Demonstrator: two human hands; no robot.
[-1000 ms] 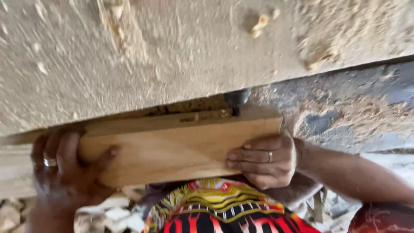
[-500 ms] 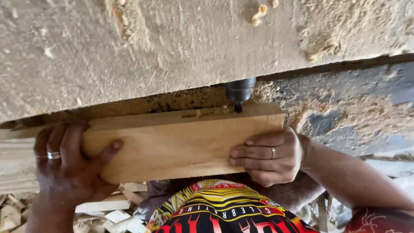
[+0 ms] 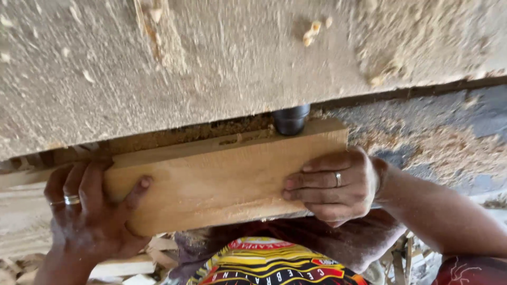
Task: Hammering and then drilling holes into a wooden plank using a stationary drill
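Note:
A pale wooden block is held flat against the edge of a machine table dusted with sawdust. My left hand, a ring on one finger, grips the block's left end with the thumb on its face. My right hand, also ringed, clamps the right end. A dark round drill chuck comes out from under the table and meets the block's top edge, where a slot-like cut shows.
Sawdust heaps lie on the grey surface at right. Offcuts of wood lie on the floor at lower left. A bright patterned cloth covers my lap beneath the block.
The block has moved up against the chuck; the bit tip that showed half a second ago is now hidden in the wood. Both hands keep their grip.

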